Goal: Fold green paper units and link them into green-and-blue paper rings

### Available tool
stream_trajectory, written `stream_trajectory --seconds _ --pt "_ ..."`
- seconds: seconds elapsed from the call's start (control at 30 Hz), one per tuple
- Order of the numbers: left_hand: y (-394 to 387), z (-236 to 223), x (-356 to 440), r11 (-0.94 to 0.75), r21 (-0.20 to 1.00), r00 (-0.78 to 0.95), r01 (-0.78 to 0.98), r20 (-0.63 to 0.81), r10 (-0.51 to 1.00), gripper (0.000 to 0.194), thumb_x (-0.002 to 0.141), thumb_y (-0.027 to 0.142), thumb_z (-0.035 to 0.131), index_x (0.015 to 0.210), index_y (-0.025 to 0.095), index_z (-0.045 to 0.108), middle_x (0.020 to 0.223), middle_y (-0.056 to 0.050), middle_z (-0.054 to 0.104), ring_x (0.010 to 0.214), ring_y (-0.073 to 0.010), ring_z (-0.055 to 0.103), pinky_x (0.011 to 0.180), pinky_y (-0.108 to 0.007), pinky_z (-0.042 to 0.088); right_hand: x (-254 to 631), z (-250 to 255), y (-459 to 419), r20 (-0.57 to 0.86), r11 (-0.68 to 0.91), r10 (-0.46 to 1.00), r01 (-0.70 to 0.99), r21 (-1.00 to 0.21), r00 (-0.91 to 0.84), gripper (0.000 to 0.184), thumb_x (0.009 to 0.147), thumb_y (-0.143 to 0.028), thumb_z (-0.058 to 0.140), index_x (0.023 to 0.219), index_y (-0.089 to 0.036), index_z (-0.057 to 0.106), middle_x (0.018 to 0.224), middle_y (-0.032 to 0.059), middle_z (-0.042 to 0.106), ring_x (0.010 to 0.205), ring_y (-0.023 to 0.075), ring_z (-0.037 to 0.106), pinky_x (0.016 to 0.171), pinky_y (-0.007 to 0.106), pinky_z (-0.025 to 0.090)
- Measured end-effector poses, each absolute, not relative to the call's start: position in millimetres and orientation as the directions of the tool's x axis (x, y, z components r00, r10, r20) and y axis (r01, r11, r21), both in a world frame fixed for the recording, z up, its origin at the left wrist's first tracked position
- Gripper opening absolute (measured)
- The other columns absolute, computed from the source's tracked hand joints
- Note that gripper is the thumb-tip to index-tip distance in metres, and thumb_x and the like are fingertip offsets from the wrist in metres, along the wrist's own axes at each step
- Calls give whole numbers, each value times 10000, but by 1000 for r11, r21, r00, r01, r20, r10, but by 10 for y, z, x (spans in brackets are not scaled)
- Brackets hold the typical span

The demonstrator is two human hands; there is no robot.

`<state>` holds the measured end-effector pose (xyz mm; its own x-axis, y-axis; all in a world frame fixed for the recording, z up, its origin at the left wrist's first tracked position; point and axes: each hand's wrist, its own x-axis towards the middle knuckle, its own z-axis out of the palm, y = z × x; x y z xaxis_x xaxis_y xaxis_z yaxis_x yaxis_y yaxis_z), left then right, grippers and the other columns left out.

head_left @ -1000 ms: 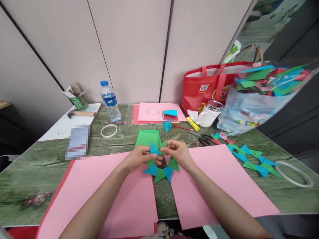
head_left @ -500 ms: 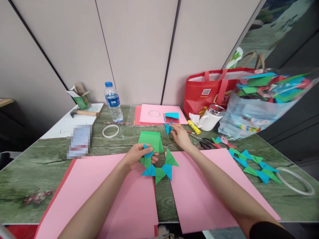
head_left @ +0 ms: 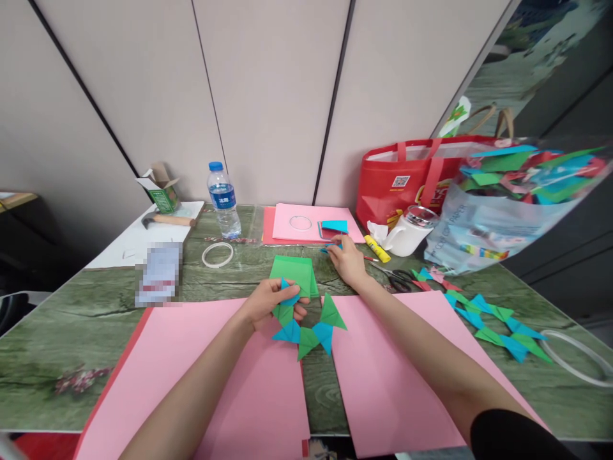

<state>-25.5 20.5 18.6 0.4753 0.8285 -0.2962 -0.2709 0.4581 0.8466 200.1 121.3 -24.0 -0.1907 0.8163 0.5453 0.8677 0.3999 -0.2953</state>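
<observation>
My left hand (head_left: 268, 303) pinches one end of a partial ring of folded paper (head_left: 309, 338), made of alternating blue and green pointed pieces. The other end curves up freely on the right, with a gap between the ends. Farther back, my right hand (head_left: 348, 260) is closed at the front edge of a pink paper stack, with a small blue folded paper piece (head_left: 325, 249) at its fingertips, mostly hidden by them. Green folded paper (head_left: 293, 271) lies just behind my left hand. A blue paper packet (head_left: 335, 226) rests on the pink stack (head_left: 282, 223).
Large pink sheets (head_left: 397, 377) lie in front. To the right are scissors (head_left: 400, 279), a glue stick (head_left: 377, 249), a white mug (head_left: 410, 231), a bag of folded pieces (head_left: 507, 217) and a finished paper ring (head_left: 488, 335). A water bottle (head_left: 224, 201) and hammer (head_left: 167, 220) stand and lie left.
My right hand has closed over the small blue folded piece and shifted slightly toward the back; the piece is now mostly covered. My left hand keeps its hold on the partial ring.
</observation>
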Motion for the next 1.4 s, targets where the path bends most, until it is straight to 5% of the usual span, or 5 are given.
stream_trajectory --seconds 0.17,0.33,1.0,1.2,1.4 --pt "199 212 -250 427 867 471 -257 -274 839 240 669 271 698 744 106 540 728 -120 690 545 -185 644 519 -308 520 1862 -12 1062 361 322 912 207 -924 195 232 775 -412 490 820 -193 552 852 67 621 781 209 590 582 325 492" --pt "172 267 -246 402 877 465 -263 -250 849 256 674 277 693 781 105 537 670 -109 686 527 -183 643 524 -304 523 1707 107 624 -45 -55 998 -279 -959 -40 281 655 -427 643 796 -203 552 668 -5 618 522 128 583 440 232 459" --pt "180 252 -282 338 918 467 -206 -211 859 299 670 314 692 861 133 550 607 -75 685 548 -199 657 559 -314 529 1705 -45 218 -83 -159 977 -416 -895 -196 174 631 -321 722 681 -170 651 780 13 674 703 119 610 666 244 477" --pt "177 257 -272 328 922 481 -204 -197 854 298 683 304 682 874 123 541 612 -83 686 552 -198 656 572 -318 526 1683 -17 201 -58 -181 948 -381 -907 -312 474 578 -262 755 1020 -255 583 784 -20 668 688 127 616 637 255 464" --pt "175 266 -261 299 932 461 -203 -178 869 314 699 322 665 890 130 507 626 -80 687 593 -217 669 579 -321 527 1705 -31 268 -5 21 998 -450 -893 57 272 567 -261 751 803 -212 624 673 -49 613 595 86 549 577 213 448"
